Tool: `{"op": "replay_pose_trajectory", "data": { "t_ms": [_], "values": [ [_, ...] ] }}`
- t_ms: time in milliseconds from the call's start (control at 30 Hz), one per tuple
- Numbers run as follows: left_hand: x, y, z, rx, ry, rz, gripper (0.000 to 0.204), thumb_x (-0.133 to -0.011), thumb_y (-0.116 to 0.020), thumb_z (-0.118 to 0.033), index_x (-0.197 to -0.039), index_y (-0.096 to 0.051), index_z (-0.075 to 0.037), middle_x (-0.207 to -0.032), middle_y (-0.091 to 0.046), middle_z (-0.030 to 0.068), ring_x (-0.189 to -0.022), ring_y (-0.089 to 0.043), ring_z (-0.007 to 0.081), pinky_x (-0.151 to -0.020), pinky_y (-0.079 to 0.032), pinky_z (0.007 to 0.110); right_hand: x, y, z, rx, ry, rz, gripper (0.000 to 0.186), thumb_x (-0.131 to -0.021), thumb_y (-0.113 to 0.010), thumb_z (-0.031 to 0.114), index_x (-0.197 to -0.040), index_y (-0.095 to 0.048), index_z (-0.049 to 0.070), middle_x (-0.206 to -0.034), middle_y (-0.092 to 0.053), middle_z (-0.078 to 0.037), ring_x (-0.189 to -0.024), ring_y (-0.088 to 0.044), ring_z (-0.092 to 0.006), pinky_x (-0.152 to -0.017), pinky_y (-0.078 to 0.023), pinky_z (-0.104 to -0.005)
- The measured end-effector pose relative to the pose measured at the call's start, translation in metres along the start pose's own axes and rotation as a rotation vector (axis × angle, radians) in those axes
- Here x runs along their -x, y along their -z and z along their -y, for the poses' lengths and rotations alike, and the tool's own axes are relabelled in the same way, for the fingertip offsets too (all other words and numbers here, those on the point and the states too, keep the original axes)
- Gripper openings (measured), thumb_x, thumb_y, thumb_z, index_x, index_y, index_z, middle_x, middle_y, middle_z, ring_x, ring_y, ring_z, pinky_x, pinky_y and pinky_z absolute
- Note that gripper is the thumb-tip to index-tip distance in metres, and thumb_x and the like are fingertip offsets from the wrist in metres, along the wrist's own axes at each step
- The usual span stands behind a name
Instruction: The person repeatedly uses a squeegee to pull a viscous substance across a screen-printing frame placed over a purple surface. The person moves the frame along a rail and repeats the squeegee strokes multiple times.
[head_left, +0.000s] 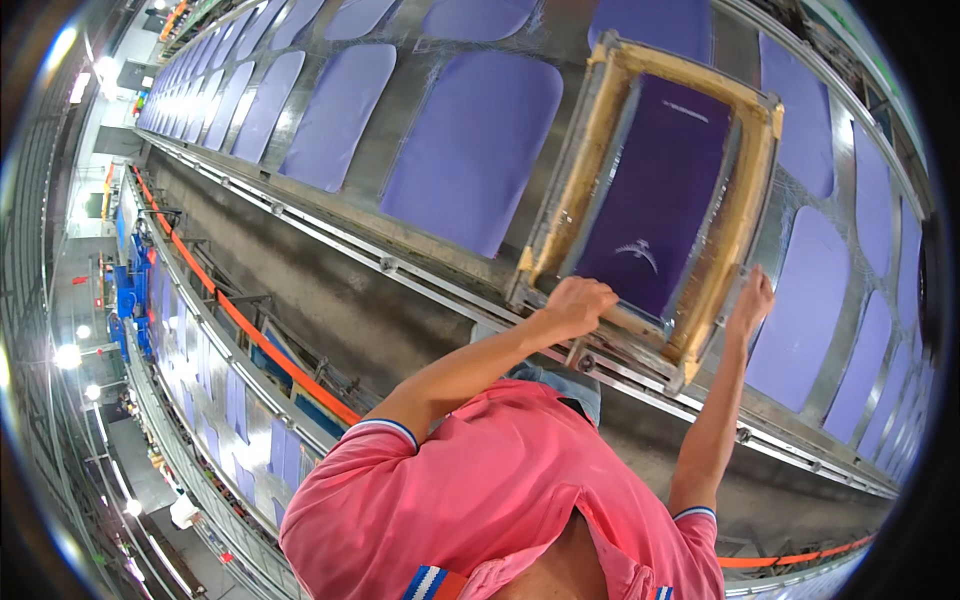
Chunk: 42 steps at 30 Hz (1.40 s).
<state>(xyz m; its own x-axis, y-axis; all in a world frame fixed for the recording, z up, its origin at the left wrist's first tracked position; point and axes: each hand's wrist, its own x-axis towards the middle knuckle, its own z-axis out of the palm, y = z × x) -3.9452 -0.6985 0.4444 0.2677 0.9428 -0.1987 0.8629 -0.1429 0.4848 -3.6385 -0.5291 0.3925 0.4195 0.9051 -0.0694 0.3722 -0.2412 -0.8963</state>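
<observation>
A screen printing frame (pixel 752 155) with tan taped borders and dark purple mesh (pixel 650 190) bearing small pale marks rests on the long metal table (pixel 540 200), among light purple panels. My left hand (pixel 580 305) is closed at the near edge of the frame, around its lower left part. Just outside the frame's right side, my right hand (pixel 752 300) is closed on a pale piece that I cannot make out clearly.
Several purple panels (pixel 465 150) lie in rows along the table. A metal rail (pixel 390 264) runs along its near edge. Behind me are another table of panels (pixel 240 440), an orange strip (pixel 260 340), blue objects (pixel 130 290) and bright lamps.
</observation>
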Motion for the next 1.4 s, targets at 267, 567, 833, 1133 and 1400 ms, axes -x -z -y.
{"op": "replay_pose_trajectory", "data": {
  "t_ms": [267, 567, 833, 1133, 1400],
  "values": [
    [0.108, 0.108, 0.201, -0.057, 0.0, -0.182, 0.042, -0.073, -0.063, -0.003, -0.112, -0.076, -0.007, -0.116, -0.075, 0.0087, -0.113, -0.07, 0.0273, -0.098, -0.055, 0.04, 0.136, -0.216, 0.09, -0.208, -0.09, 0.081, 0.031, -0.098, -0.062, 0.021, -0.089, -0.071, -0.006, -0.063, -0.05, -0.003, -0.062, -0.041, -0.0121, -0.057, -0.036, -0.0355],
    [0.157, 0.18, 0.293, -0.062, 0.036, -0.08, 0.042, -0.073, -0.064, -0.002, -0.113, -0.075, -0.006, -0.116, -0.075, 0.0101, -0.11, -0.07, 0.0299, -0.094, -0.055, 0.043, 0.197, -0.306, 0.109, -0.177, -0.103, 0.053, 0.035, -0.096, -0.064, 0.026, -0.082, -0.066, -0.007, -0.062, -0.048, -0.003, -0.061, -0.042, -0.0122, -0.057, -0.036, -0.0363],
    [0.168, 0.162, 0.296, -0.04, 0.09, 0.031, 0.041, -0.074, -0.062, 0.0, -0.113, -0.074, -0.005, -0.117, -0.075, 0.0115, -0.109, -0.07, 0.0306, -0.095, -0.054, 0.044, 0.187, -0.329, 0.094, 0.134, -0.093, -0.006, 0.037, -0.09, -0.062, 0.033, -0.095, -0.074, -0.003, -0.079, -0.07, -0.022, -0.074, -0.066, -0.0355, -0.074, -0.05, -0.0456],
    [0.116, 0.149, 0.319, -0.149, 0.078, -0.116, 0.047, -0.074, -0.065, 0.002, -0.12, -0.07, -0.007, -0.121, -0.072, 0.0098, -0.115, -0.067, 0.0299, -0.099, -0.051, 0.042, 0.195, -0.33, 0.116, 0.206, -0.104, -0.028, 0.04, -0.087, -0.056, 0.034, -0.097, -0.076, 0.001, -0.082, -0.07, -0.027, -0.075, -0.066, -0.0463, -0.078, -0.051, -0.0516],
    [-0.11, 0.213, 0.397, -0.223, -0.061, -0.338, 0.037, -0.078, -0.065, -0.001, -0.113, -0.074, -0.007, -0.109, -0.075, 0.0108, -0.101, -0.071, 0.0326, -0.088, -0.056, 0.045, 0.173, -0.355, 0.142, 0.447, 0.451, -0.159, 0.034, -0.098, -0.065, 0.024, -0.121, -0.07, 0.0, -0.119, -0.065, -0.017, -0.119, -0.054, -0.0352, -0.101, -0.044, -0.0476]
  ]
}}
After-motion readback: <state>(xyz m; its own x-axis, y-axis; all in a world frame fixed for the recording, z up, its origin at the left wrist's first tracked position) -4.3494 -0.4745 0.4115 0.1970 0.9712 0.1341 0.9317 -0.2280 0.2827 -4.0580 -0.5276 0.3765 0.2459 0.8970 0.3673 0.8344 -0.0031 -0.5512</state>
